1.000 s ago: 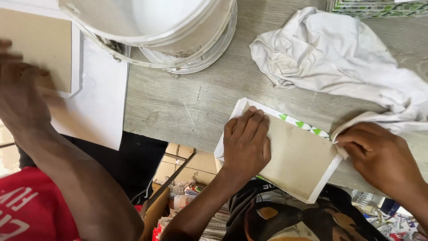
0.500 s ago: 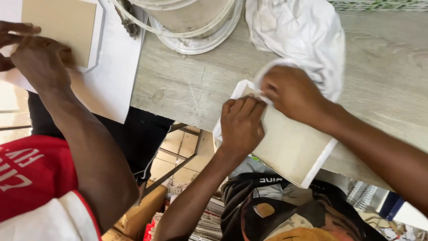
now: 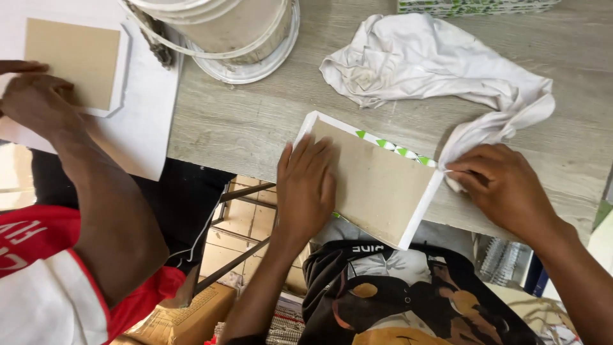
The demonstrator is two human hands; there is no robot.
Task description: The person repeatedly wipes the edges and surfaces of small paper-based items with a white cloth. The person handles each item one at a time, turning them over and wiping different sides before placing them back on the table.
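Matt board, soft cloth and grey wood grain

The tile (image 3: pixel 383 185) under the left hand (image 3: pixel 305 188) shows a matt, tan, card-like back with a smooth white edge. The rag (image 3: pixel 421 61) pinched by the right hand (image 3: pixel 504 188) is white cloth, soft and creased. The table (image 3: pixel 255 121) looks like grey wood with a fine grain, matt. The bucket (image 3: pixel 223 29) is white plastic, smeared and dull. A second tile (image 3: pixel 73 64) lies on plain white paper (image 3: pixel 137 128).
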